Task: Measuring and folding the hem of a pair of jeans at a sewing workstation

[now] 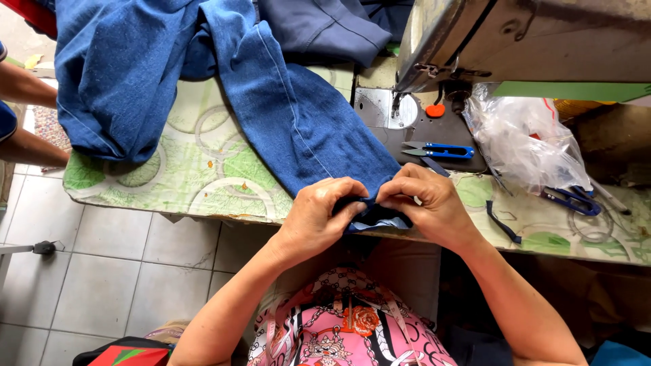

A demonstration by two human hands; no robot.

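A pair of blue jeans lies spread over the green patterned table, one leg running down to the table's front edge. My left hand and my right hand both pinch the folded hem of that leg, fingers closed on the denim and fingertips almost touching. Just beyond my right hand lies a blue thread snipper on the sewing machine's dark bed.
The sewing machine head fills the upper right, its needle area behind the jeans leg. A clear plastic bag and blue-handled scissors lie to the right. Another person's arm shows at far left. White tiled floor below.
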